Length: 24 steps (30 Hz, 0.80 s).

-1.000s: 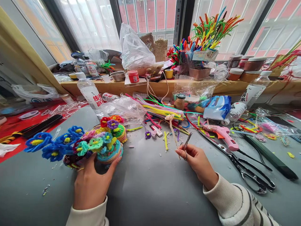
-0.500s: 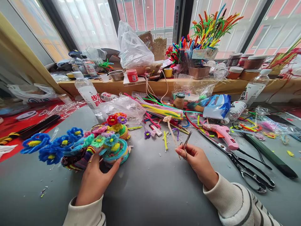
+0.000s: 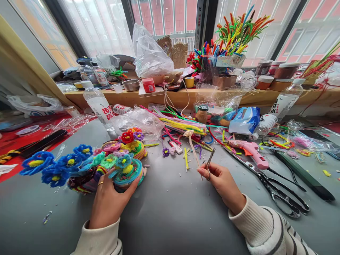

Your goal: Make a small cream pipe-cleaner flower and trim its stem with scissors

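Note:
My left hand (image 3: 107,202) rests on the grey table (image 3: 170,219) with its fingers curled round a heap of pipe-cleaner flowers (image 3: 117,163) in many colours. To the left of that heap lie blue flowers (image 3: 53,166). My right hand (image 3: 221,182) is closed on small scissors (image 3: 209,163) and on a thin cream pipe-cleaner stem (image 3: 191,143) that points up and away from me.
Large black scissors (image 3: 278,193) and a pink glue gun (image 3: 251,150) lie to the right. Loose pipe cleaners (image 3: 183,124), plastic bags, water bottles (image 3: 99,104) and jars crowd the back. A wooden ledge (image 3: 170,95) carries pots of pipe cleaners. A red mat (image 3: 16,141) lies at the left.
My left hand has drawn the flower heap slightly towards me and closed round it. My right hand has hardly moved.

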Motion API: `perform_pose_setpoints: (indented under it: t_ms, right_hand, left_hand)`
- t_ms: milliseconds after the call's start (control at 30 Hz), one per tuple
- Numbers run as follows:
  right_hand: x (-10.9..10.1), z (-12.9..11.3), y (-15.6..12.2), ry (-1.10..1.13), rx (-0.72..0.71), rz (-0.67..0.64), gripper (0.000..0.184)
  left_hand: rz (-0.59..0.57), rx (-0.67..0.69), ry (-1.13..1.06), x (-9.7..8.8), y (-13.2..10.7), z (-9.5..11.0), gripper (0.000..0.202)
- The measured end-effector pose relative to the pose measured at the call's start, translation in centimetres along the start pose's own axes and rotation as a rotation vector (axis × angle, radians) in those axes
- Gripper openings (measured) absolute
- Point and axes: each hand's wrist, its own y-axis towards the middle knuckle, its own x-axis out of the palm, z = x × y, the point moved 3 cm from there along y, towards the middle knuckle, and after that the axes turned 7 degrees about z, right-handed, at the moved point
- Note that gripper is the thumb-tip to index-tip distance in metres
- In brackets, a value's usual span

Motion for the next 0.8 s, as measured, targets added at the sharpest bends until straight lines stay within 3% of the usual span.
perform_pose_setpoints:
  t_ms: [633,800]
  right_hand:
    - [0.0,0.1,-0.1,-0.014,-0.001,-0.008,0.030]
    - [0.0,0.0,-0.1,-0.026,-0.005,-0.002,0.030]
  left_hand:
    - [-0.098,-0.017,0.050,-1.0,0.4,-0.5,0.060]
    - [0.000,-0.001,0.046,-1.2,-0.2,-0.9,0.056]
